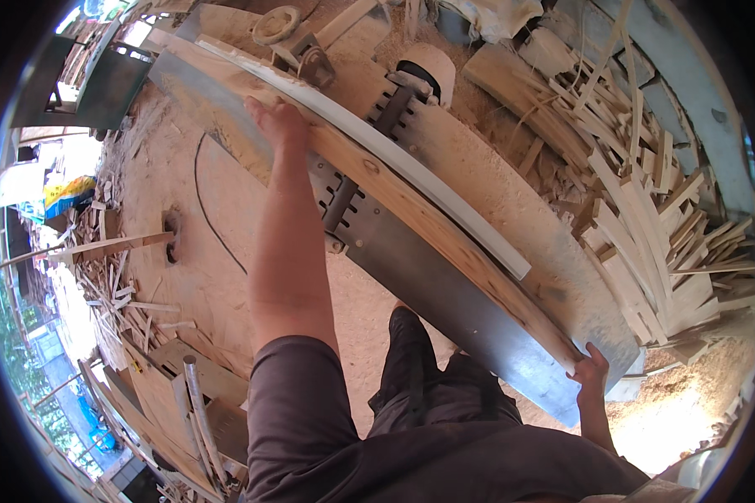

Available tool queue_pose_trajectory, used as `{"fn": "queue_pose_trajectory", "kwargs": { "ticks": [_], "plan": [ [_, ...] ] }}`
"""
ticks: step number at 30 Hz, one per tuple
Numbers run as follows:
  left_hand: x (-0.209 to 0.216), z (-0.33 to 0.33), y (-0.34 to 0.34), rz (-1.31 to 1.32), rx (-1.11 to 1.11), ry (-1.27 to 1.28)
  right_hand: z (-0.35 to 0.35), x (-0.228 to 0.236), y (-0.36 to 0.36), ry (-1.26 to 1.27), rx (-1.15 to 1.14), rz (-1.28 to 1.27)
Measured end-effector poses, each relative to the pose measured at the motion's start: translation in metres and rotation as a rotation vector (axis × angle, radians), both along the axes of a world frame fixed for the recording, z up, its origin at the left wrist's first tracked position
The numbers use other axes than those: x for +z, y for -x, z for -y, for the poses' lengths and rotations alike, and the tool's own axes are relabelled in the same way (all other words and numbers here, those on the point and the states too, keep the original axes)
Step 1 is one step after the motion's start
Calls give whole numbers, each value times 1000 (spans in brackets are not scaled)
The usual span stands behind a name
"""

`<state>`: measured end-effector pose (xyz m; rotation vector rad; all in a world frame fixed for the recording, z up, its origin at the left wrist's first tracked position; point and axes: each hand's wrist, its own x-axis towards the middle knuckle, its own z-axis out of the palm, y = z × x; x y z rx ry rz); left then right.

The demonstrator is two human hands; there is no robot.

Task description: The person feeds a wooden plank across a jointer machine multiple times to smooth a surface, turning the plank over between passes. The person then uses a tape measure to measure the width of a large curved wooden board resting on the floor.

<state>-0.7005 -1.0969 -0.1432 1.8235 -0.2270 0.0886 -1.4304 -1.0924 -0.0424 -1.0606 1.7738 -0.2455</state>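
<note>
A long pale wooden plank [398, 186] lies slantwise along the metal bed [469, 306] of a planing machine, beside a straight white fence strip [419, 174]. My left hand [278, 121] grips the plank toward its far left part, with the arm stretched forward. At the plank's near right end, my right hand [591, 369] holds it with the fingers around the end. The toothed-edged slot [339, 205] in the bed shows on the near side of the plank, close to my left forearm. Part of the slot is hidden under the plank.
Beyond the fence, sawdust covers the machine's far surface [478, 168], near a round motor-like housing [428, 69]. Offcuts [646, 243] heap at the right. More scraps [130, 302] and a metal pipe [197, 402] lie at the left. A dark cable [214, 222] crosses the dusty floor.
</note>
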Motion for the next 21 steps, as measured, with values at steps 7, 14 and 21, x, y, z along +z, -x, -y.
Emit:
{"fn": "queue_pose_trajectory", "kwargs": {
  "ticks": [7,14,21],
  "plan": [
    [-3,-11,-4,-27,-34,-177,10,10,5,-10,355,-29],
    [25,-7,146,-167,-103,-155,-1,26,-14,884,1135,43],
    [11,-7,194,-110,-30,-211,14,-6,-14,1103,1422,296]
  ]
}}
